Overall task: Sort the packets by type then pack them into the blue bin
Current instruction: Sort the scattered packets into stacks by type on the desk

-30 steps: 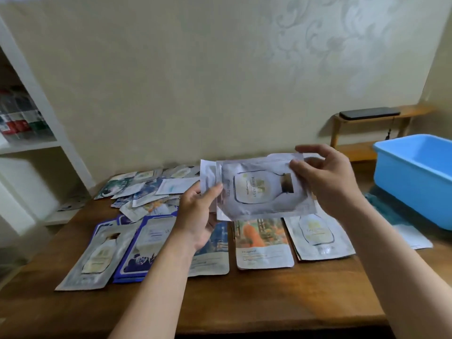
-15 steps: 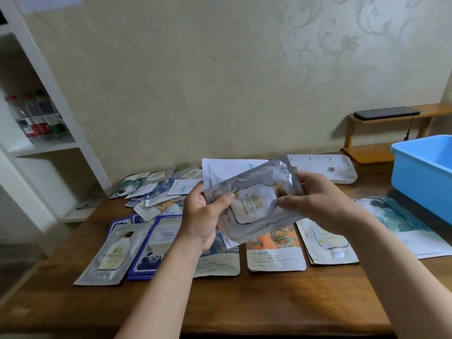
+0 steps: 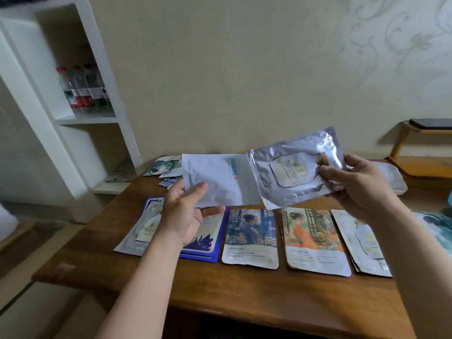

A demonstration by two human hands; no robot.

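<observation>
**Silver foil packet held up over rows on the table**

Head view: A person's right hand (image 3: 354, 184) pinches the right edge of a silver "Bird's Nest" packet (image 3: 291, 170) between thumb and curled fingers, holding it tilted in the air above the wooden table (image 3: 244, 289). The left hand (image 3: 183, 216) grips a plain white packet (image 3: 215, 182), thumb on top and fingers beneath; the silver packet's left edge overlaps its right end. Below them, along the table's middle, packets lie side by side: a silver one (image 3: 144, 231) nearest the left edge, then a blue-bordered packet (image 3: 210, 241), a blue illustrated packet (image 3: 250, 238), an orange illustrated stack (image 3: 315, 241) and a white stack (image 3: 362, 243). Loose packets (image 3: 163, 167) sit at the far left corner. Water bottles (image 3: 83, 91) stand on a white shelf (image 3: 85, 119) beyond.
</observation>
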